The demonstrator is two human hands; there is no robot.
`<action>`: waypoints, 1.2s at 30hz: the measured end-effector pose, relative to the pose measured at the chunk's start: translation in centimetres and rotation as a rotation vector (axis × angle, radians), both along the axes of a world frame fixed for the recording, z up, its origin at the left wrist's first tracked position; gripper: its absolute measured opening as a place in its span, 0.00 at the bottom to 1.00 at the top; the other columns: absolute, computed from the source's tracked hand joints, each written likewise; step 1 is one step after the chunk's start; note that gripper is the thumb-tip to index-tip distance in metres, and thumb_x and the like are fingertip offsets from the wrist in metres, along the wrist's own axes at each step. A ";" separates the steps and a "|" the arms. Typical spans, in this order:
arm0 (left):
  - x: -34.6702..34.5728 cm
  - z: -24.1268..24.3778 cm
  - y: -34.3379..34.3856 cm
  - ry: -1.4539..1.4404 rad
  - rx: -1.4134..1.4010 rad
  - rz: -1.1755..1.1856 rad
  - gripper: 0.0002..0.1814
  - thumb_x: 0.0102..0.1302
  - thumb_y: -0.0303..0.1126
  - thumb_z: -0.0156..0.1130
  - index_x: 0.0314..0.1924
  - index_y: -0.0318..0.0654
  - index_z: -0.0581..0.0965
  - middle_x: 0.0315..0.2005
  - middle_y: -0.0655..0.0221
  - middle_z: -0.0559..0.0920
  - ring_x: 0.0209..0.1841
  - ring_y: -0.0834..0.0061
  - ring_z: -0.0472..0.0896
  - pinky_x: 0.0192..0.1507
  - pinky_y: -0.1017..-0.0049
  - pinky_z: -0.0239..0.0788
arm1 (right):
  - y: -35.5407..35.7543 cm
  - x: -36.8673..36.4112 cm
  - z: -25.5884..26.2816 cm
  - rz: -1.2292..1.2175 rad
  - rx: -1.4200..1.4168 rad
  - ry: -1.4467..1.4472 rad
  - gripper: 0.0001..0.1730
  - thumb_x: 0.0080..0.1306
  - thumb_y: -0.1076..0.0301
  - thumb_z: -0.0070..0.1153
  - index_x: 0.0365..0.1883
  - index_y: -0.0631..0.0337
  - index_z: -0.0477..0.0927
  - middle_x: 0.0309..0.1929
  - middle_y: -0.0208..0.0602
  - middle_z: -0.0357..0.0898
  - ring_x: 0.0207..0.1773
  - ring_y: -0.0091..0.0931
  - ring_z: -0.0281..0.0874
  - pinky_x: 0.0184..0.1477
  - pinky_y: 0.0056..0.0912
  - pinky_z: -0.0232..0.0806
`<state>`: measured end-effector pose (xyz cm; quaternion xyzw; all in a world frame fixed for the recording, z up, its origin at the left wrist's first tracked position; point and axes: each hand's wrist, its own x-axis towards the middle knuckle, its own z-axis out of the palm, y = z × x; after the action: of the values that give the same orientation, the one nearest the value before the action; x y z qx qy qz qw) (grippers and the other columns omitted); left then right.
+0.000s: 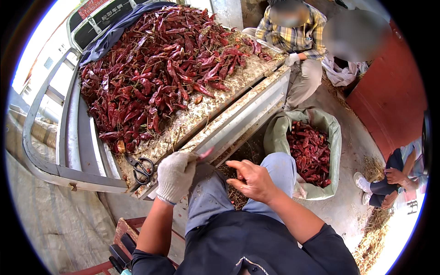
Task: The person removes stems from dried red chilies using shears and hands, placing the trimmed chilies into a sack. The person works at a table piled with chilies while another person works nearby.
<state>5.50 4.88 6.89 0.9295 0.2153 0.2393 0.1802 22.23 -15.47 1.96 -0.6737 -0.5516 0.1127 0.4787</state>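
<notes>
My left hand (176,175), in a white knit glove, pinches a dried red chili pepper (206,153) that juts out to the right, slightly blurred. To the right of it is my bare right hand (252,180), thumb and forefinger apart and the other fingers curled. Something reddish shows inside that curl, but I cannot tell whether it is held. Beyond both hands, a large heap of dried red chili peppers (165,75) covers a truck bed (196,120). Black-handled scissors (143,171) lie on the bed's near corner, beside my gloved hand.
A pale green woven sack (331,172) by my right knee holds chili peppers (309,154). Across the bed sits a person (292,37) in a plaid shirt; another person (395,182) sits at the far right. Metal rails (31,137) edge the bed's left side. A red panel (388,96) leans behind the sack.
</notes>
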 end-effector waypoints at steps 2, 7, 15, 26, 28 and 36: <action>-0.1 0.3 -2.5 -0.037 -0.108 -0.067 0.08 0.64 0.26 0.70 0.43 0.41 0.90 0.37 0.58 0.90 0.41 0.56 0.89 0.45 0.62 0.80 | 1.2 -0.1 1.7 0.017 0.015 -0.195 0.25 0.63 0.62 0.74 0.58 0.52 0.83 0.34 0.36 0.80 0.33 0.35 0.84 0.35 0.39 0.77; -0.6 -0.5 -4.9 -0.111 -0.375 -0.102 0.12 0.62 0.25 0.73 0.47 0.39 0.90 0.40 0.58 0.90 0.44 0.57 0.90 0.49 0.65 0.81 | 2.8 0.5 1.1 0.075 0.004 -0.378 0.12 0.64 0.62 0.72 0.45 0.49 0.85 0.32 0.34 0.79 0.33 0.37 0.85 0.33 0.41 0.76; -1.3 -1.2 -4.6 -0.049 -0.415 -0.153 0.11 0.64 0.25 0.72 0.47 0.34 0.88 0.42 0.56 0.90 0.45 0.58 0.90 0.49 0.66 0.81 | 2.3 0.1 2.0 0.153 0.084 -0.368 0.08 0.60 0.67 0.72 0.37 0.53 0.85 0.30 0.32 0.78 0.33 0.38 0.83 0.33 0.42 0.75; -1.0 -3.4 -7.4 -0.508 -1.606 -0.026 0.07 0.78 0.30 0.63 0.47 0.33 0.79 0.35 0.66 0.85 0.34 0.72 0.83 0.39 0.69 0.77 | 2.6 -1.1 1.4 0.181 0.324 -0.152 0.10 0.59 0.77 0.72 0.39 0.61 0.86 0.33 0.37 0.83 0.34 0.36 0.81 0.38 0.37 0.75; -1.0 -4.4 -7.8 -0.655 -1.786 -0.093 0.05 0.79 0.29 0.59 0.48 0.36 0.78 0.39 0.64 0.85 0.37 0.72 0.83 0.42 0.69 0.78 | 2.3 -1.3 1.3 0.157 0.314 -0.067 0.09 0.62 0.77 0.72 0.39 0.62 0.86 0.32 0.37 0.83 0.34 0.35 0.81 0.38 0.36 0.75; -1.5 -7.6 -5.7 -0.340 -1.203 -0.023 0.19 0.72 0.27 0.66 0.60 0.31 0.78 0.52 0.61 0.85 0.51 0.70 0.85 0.56 0.68 0.78 | -1.0 1.8 -0.2 -0.047 0.194 0.222 0.10 0.67 0.74 0.71 0.45 0.61 0.86 0.35 0.38 0.83 0.37 0.34 0.81 0.41 0.35 0.73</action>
<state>4.04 -0.83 -0.75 0.6165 0.2705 0.2190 0.7063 24.02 -16.48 1.72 -0.6205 -0.4876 0.1212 0.6021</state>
